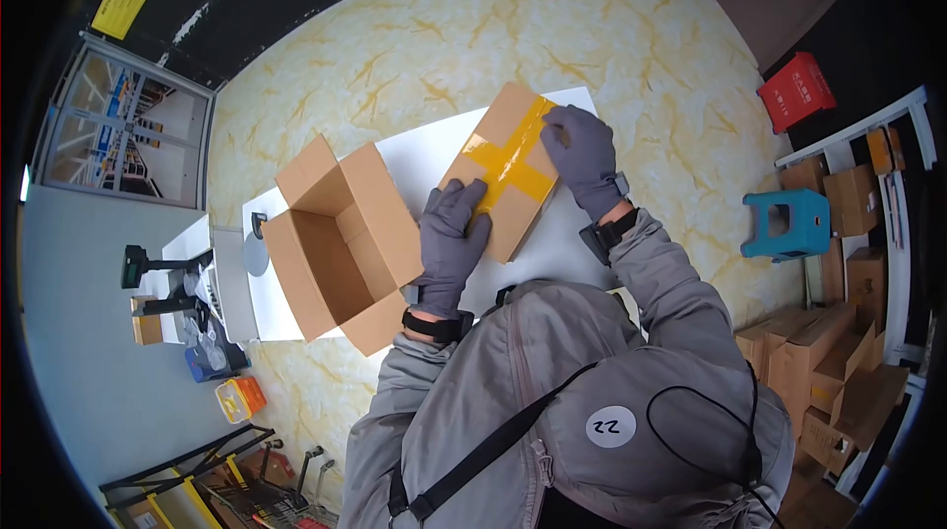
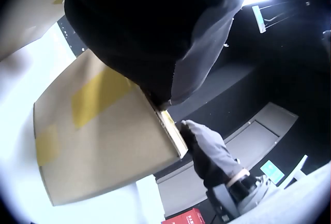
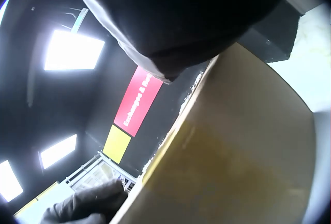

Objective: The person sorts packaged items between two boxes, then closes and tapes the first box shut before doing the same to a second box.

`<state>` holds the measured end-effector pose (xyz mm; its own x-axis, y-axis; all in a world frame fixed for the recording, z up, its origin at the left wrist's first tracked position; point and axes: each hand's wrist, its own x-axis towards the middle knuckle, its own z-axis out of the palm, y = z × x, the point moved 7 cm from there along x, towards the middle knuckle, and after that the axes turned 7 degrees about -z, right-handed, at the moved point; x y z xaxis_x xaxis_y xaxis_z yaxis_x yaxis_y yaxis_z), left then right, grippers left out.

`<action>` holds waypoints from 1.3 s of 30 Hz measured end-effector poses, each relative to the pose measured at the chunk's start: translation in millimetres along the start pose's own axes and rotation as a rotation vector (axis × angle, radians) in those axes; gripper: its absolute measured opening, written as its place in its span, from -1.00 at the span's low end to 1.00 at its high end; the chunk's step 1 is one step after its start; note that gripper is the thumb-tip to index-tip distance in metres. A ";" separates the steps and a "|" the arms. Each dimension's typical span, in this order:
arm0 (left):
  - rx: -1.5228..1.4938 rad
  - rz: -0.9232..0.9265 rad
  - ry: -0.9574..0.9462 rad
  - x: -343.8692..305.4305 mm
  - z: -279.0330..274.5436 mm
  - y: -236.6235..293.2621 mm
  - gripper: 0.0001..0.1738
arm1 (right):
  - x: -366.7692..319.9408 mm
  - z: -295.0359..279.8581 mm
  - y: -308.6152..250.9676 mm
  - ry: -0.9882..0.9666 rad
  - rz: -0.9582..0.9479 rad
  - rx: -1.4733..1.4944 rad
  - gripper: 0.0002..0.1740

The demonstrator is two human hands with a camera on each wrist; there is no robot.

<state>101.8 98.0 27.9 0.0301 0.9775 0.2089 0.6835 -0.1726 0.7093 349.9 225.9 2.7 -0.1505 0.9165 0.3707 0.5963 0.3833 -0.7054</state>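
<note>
A closed cardboard box (image 1: pixel 513 213) lies slanted on the white table (image 1: pixel 414 149), with yellow tape (image 1: pixel 513 164) crossing over its top. My gloved left hand (image 1: pixel 454 238) rests over the box's left side, fingers loosely bent on the cardboard by the tape. At the far right edge, my gloved right hand (image 1: pixel 582 159) pinches the tape with curled fingers. In the left wrist view, the right hand (image 2: pixel 209 149) has its fingertips right at the box's edge. To the left of the left hand stands an open cardboard box (image 1: pixel 345 243), flaps spread outward.
A teal stool (image 1: pixel 787 223) stands on the floor to the right, near shelves and several stacked cartons (image 1: pixel 809 361). A red container (image 1: pixel 797 93) is at the back right. On the left are a desk with a small display (image 1: pixel 133 265) and an orange bin (image 1: pixel 240 399).
</note>
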 end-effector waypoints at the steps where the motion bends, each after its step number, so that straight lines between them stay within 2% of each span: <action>1: 0.039 0.046 0.055 -3.8 -0.3 5.2 -0.46 | 7.5 3.1 3.8 -0.001 0.004 0.001 -0.37; 2: 0.078 0.095 0.110 -6.1 -1.9 9.6 -0.46 | 17.7 -0.6 2.6 0.119 -0.046 -0.069 -0.36; 4: 0.084 0.104 0.106 -8.4 0.9 6.8 -0.43 | 32.0 -8.7 -4.0 0.355 -0.151 -0.209 -0.31; 5: 0.092 0.112 0.105 -9.9 1.5 4.8 -0.41 | 38.3 -8.5 -2.0 0.352 -0.156 -0.205 -0.31; 7: 0.105 0.116 0.111 -13.8 2.7 1.3 -0.38 | 53.3 12.5 17.8 -0.073 0.064 -0.107 -0.29; 8: 0.126 0.088 0.181 -17.2 2.9 1.0 -0.34 | 51.8 23.2 26.5 -0.287 0.172 -0.059 -0.27; 10: 0.164 0.032 0.316 -23.5 2.4 -1.8 -0.24 | 52.1 19.8 28.3 -0.315 0.178 -0.033 -0.27; 11: 0.160 0.029 0.316 -25.1 5.5 -5.4 -0.24 | 49.8 17.9 31.5 -0.340 0.190 -0.011 -0.27; 14: 0.059 -0.120 0.520 -33.8 2.1 -21.6 -0.19 | 31.4 2.1 38.5 -0.369 0.226 -0.025 -0.29; 15: 0.057 -0.136 0.536 -35.7 3.1 -23.5 -0.19 | 20.4 -4.5 38.6 -0.363 0.249 -0.050 -0.32; 18: -0.388 -0.643 0.362 -49.7 22.6 -65.2 -0.20 | -20.2 -29.7 27.1 -0.345 0.368 0.012 -0.40; 19: -0.389 -0.656 0.378 -52.2 18.9 -67.6 -0.20 | -32.2 -42.2 17.3 -0.340 0.386 0.011 -0.42; 22: -0.681 -0.922 -0.001 -56.6 34.4 -77.0 -0.17 | -76.2 -60.3 24.9 -0.407 0.461 -0.008 -0.52; 24: -0.729 -0.910 -0.013 -57.1 32.2 -79.7 -0.18 | -104.0 -71.9 41.7 -0.459 0.459 -0.033 -0.56; 26: -0.815 -0.880 -0.062 -59.3 35.0 -79.7 -0.21 | -145.5 -62.0 88.4 -0.178 0.738 0.802 -0.52; 27: -0.819 -0.875 -0.052 -61.1 37.6 -83.2 -0.21 | -153.2 -59.9 96.4 -0.184 0.728 0.801 -0.52; 29: -1.144 -0.921 -0.007 -66.5 60.3 -100.9 -0.25 | -146.3 -57.3 94.4 -0.339 0.264 0.395 -0.55; 30: -1.308 -0.935 0.023 -71.1 72.3 -113.9 -0.27 | -178.8 -28.1 154.2 -0.268 0.456 0.628 -0.54; 31: -1.309 -0.922 0.054 -83.1 92.6 -143.4 -0.27 | -187.2 -3.8 163.2 -0.201 0.650 0.860 -0.52; 33: -0.655 -0.582 0.040 -88.3 111.4 -184.5 -0.31 | -180.5 10.0 169.5 -0.252 0.603 0.881 -0.52; 34: -0.653 -0.578 0.078 -78.0 86.1 -162.2 -0.31 | -171.2 16.8 169.5 -0.276 0.577 0.891 -0.52; 36: -0.468 -0.579 -0.253 -61.5 62.7 -110.4 -0.33 | -146.3 30.8 166.3 -0.327 0.515 0.906 -0.52; 37: -0.469 -0.574 -0.211 -78.6 110.9 -145.5 -0.33 | -132.4 34.9 159.9 -0.352 0.482 0.912 -0.52; 38: -0.483 -0.465 -0.083 -75.8 146.8 -175.6 -0.33 | -118.4 38.6 154.4 -0.376 0.452 0.915 -0.52; 39: -0.493 -0.357 0.043 -80.1 160.4 -216.6 -0.33 | -108.9 43.0 148.5 -0.401 0.424 0.916 -0.52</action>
<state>68.3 76.5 -250.5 -0.1752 0.9814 -0.0790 0.2275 0.1185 0.9666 421.0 187.9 -168.4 -0.4166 0.9016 -0.1163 -0.1297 -0.1856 -0.9740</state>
